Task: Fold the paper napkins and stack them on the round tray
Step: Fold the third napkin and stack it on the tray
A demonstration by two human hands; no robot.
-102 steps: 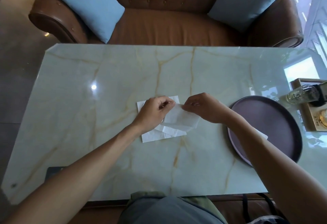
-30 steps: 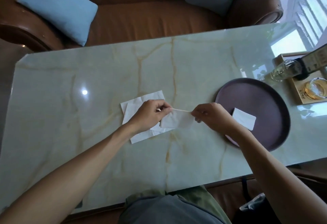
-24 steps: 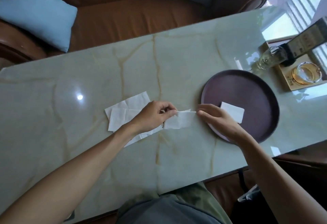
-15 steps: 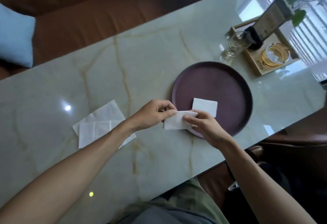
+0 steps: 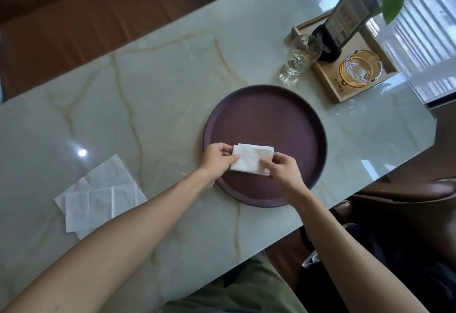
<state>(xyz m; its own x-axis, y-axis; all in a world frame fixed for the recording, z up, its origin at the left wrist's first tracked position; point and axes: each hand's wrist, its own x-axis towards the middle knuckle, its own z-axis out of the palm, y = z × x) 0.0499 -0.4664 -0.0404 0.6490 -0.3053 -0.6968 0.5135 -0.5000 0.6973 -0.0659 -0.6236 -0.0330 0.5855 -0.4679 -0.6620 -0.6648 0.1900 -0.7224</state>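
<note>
Head view
Surface (image 5: 172, 85): pale marble with tan veins.
Tray (image 5: 283, 120): round, dark purple, near the surface's near edge.
Folded napkin (image 5: 249, 158): white, over the tray's near-left part; a second white edge shows just behind it.
Left hand (image 5: 217, 158): pinching the folded napkin's left edge.
Right hand (image 5: 283, 168): pinching its near-right corner.
Unfolded napkins (image 5: 98, 199): loose overlapping pile on the surface, well left of the tray.
Glass (image 5: 297, 59): clear, beyond the tray.
Wooden box (image 5: 343, 93): right of the glass, holding an amber ashtray (image 5: 359, 68) and a sign stand (image 5: 345, 20).
</note>
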